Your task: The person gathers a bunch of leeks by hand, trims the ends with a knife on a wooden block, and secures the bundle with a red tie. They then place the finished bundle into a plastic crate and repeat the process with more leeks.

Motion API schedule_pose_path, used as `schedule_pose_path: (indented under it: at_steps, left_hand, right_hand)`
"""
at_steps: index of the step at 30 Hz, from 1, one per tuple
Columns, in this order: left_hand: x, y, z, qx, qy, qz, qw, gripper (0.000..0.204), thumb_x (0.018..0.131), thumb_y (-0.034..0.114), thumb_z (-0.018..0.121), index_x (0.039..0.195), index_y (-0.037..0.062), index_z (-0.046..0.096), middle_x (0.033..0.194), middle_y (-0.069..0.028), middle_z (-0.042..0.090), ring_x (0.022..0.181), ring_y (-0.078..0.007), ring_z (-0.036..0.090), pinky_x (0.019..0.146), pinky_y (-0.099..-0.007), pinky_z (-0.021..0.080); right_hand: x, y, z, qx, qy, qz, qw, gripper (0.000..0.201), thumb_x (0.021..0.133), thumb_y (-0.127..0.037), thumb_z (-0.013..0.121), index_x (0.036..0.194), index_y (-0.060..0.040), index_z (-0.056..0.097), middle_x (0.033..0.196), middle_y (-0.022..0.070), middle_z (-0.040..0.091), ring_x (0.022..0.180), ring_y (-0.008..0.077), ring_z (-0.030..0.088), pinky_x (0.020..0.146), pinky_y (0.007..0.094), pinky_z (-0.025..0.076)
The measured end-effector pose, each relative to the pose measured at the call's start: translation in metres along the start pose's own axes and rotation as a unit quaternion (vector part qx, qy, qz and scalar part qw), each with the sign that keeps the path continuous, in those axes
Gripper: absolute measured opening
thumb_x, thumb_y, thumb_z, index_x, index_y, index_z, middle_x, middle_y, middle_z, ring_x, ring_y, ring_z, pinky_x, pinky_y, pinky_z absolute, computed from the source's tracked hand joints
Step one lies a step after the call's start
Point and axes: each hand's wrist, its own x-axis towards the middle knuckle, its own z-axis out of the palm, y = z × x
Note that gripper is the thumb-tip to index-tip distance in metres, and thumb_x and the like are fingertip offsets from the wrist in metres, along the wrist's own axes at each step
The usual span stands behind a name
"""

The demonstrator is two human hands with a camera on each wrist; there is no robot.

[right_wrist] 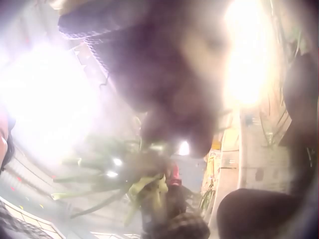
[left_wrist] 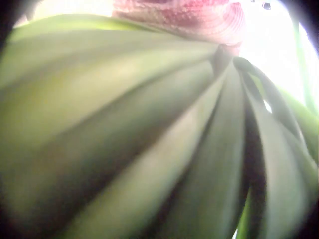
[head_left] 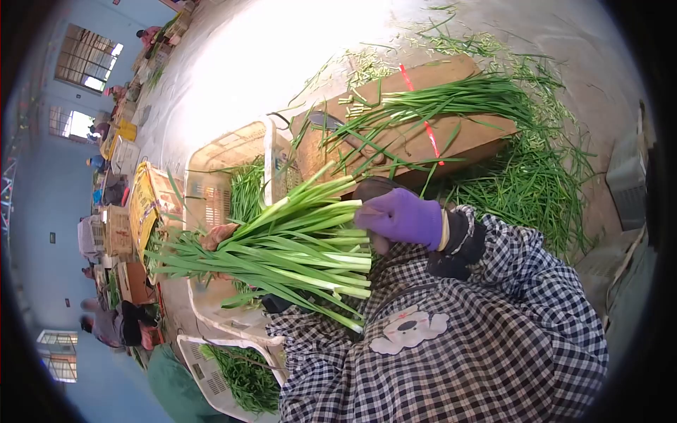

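A loose bunch of garlic chives (head_left: 296, 247) lies fanned out over the person's lap, pale stem ends to the right and green leaves to the left. My left hand (head_left: 217, 237), mostly hidden by leaves, grips the bunch around its leafy part. In the left wrist view, blurred chive leaves spread below the pinkish glove (left_wrist: 199, 20). At the stem ends is my right hand (head_left: 405, 217) in a purple glove, its fingertips right at the upper stems. The right wrist view shows that glove (right_wrist: 159, 64) blurred; I cannot tell whether it pinches a stem.
A wooden block (head_left: 458, 134) with red tape bears more chives (head_left: 458, 99) and a sickle-like blade (head_left: 326, 120). A plastic crate (head_left: 208, 194) with greens stands beyond the lap, another crate (head_left: 204, 366) nearer. Cut leaves (head_left: 522, 190) litter the floor at right. Several people work at far left.
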Motion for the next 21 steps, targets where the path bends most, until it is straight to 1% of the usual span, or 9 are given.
schedule_pose_path:
  at_steps: [1, 5, 7, 9, 11, 15, 18, 20, 21]
  left_hand:
    - [0.017, 0.028, 0.031, -0.007, 0.189, -0.290, 0.938, 0.053, 0.081, 0.022, 0.058, 0.124, -0.0041, 0.042, 0.105, -0.0239, 0.056, 0.073, -0.0252, 0.061, 0.058, -0.0326, 0.054]
    - [0.073, -0.046, 0.009, -0.149, 0.164, -0.307, 0.925, 0.048, 0.079, 0.021, 0.060, 0.120, -0.0021, 0.047, 0.108, -0.0228, 0.056, 0.077, -0.0280, 0.060, 0.062, -0.0341, 0.053]
    - [0.072, -0.072, -0.011, -0.227, -0.042, -0.090, 0.969, 0.046, 0.074, 0.012, 0.065, 0.115, -0.0028, 0.052, 0.111, -0.0245, 0.054, 0.093, -0.0331, 0.059, 0.075, -0.0387, 0.055]
    - [0.003, -0.035, -0.051, -0.114, -0.121, 0.150, 0.975, 0.046, 0.068, 0.009, 0.072, 0.111, 0.0054, 0.054, 0.106, -0.0094, 0.057, 0.091, -0.0199, 0.057, 0.082, -0.0336, 0.049]
    - [-0.003, -0.031, -0.058, -0.052, -0.158, 0.268, 0.949, 0.048, 0.065, 0.008, 0.076, 0.108, 0.0095, 0.055, 0.103, -0.0019, 0.058, 0.091, -0.0133, 0.057, 0.085, -0.0311, 0.046]
    - [0.003, -0.034, -0.037, 0.050, -0.074, 0.237, 0.967, 0.042, 0.071, 0.010, 0.070, 0.110, 0.0080, 0.054, 0.104, -0.0039, 0.058, 0.092, -0.0154, 0.057, 0.084, -0.0312, 0.047]
    - [0.008, -0.039, -0.030, 0.070, -0.051, 0.215, 0.973, 0.039, 0.074, 0.011, 0.066, 0.111, 0.0068, 0.053, 0.104, -0.0054, 0.058, 0.092, -0.0170, 0.058, 0.083, -0.0314, 0.049]
    - [0.011, -0.042, -0.032, 0.067, -0.051, 0.211, 0.974, 0.036, 0.077, 0.012, 0.063, 0.111, 0.0061, 0.053, 0.104, -0.0064, 0.058, 0.093, -0.0180, 0.058, 0.082, -0.0314, 0.049]
    - [0.013, -0.043, -0.034, 0.062, -0.052, 0.211, 0.974, 0.035, 0.078, 0.012, 0.062, 0.111, 0.0057, 0.053, 0.104, -0.0069, 0.058, 0.093, -0.0185, 0.058, 0.082, -0.0315, 0.050]
  right_hand:
    - [-0.004, 0.002, -0.005, 0.000, -0.002, 0.001, 1.000, 0.028, 0.090, -0.028, 0.051, 0.088, -0.0030, 0.064, 0.067, 0.0042, 0.064, 0.056, 0.0115, 0.060, 0.054, 0.0245, 0.046]
    - [-0.017, 0.016, -0.030, 0.119, -0.076, 0.031, 0.990, 0.021, 0.088, -0.018, 0.055, 0.093, 0.0012, 0.062, 0.082, 0.0074, 0.065, 0.067, 0.0112, 0.061, 0.064, 0.0242, 0.049]
    - [-0.020, 0.012, -0.026, 0.172, 0.016, -0.026, 0.985, 0.027, 0.087, -0.017, 0.057, 0.107, 0.0008, 0.057, 0.096, 0.0065, 0.063, 0.084, 0.0111, 0.059, 0.074, 0.0239, 0.048]
    - [-0.014, 0.017, -0.022, 0.187, 0.057, -0.079, 0.978, 0.031, 0.084, -0.019, 0.061, 0.111, -0.0038, 0.057, 0.096, 0.0053, 0.063, 0.080, 0.0055, 0.056, 0.072, 0.0213, 0.046]
    - [-0.011, 0.012, -0.023, 0.072, 0.056, -0.041, 0.995, 0.034, 0.082, -0.018, 0.065, 0.111, -0.0030, 0.057, 0.090, 0.0043, 0.064, 0.077, 0.0063, 0.057, 0.071, 0.0228, 0.047]
    - [-0.007, -0.002, -0.014, 0.024, 0.065, 0.010, 0.998, 0.024, 0.082, -0.012, 0.064, 0.102, 0.0004, 0.059, 0.091, 0.0057, 0.064, 0.082, 0.0119, 0.060, 0.075, 0.0246, 0.048]
    - [-0.007, -0.007, -0.013, 0.186, 0.069, 0.099, 0.975, 0.016, 0.083, -0.012, 0.063, 0.093, -0.0002, 0.060, 0.075, 0.0042, 0.064, 0.065, 0.0101, 0.060, 0.062, 0.0233, 0.049]
    - [-0.004, 0.003, -0.018, -0.104, 0.057, -0.132, 0.984, 0.012, 0.083, -0.013, 0.063, 0.086, -0.0014, 0.060, 0.066, 0.0036, 0.062, 0.053, 0.0087, 0.056, 0.050, 0.0226, 0.045]
    - [-0.006, 0.006, -0.021, -0.104, 0.061, -0.130, 0.984, 0.012, 0.083, -0.013, 0.063, 0.086, -0.0014, 0.060, 0.066, 0.0036, 0.062, 0.053, 0.0087, 0.056, 0.050, 0.0226, 0.045]
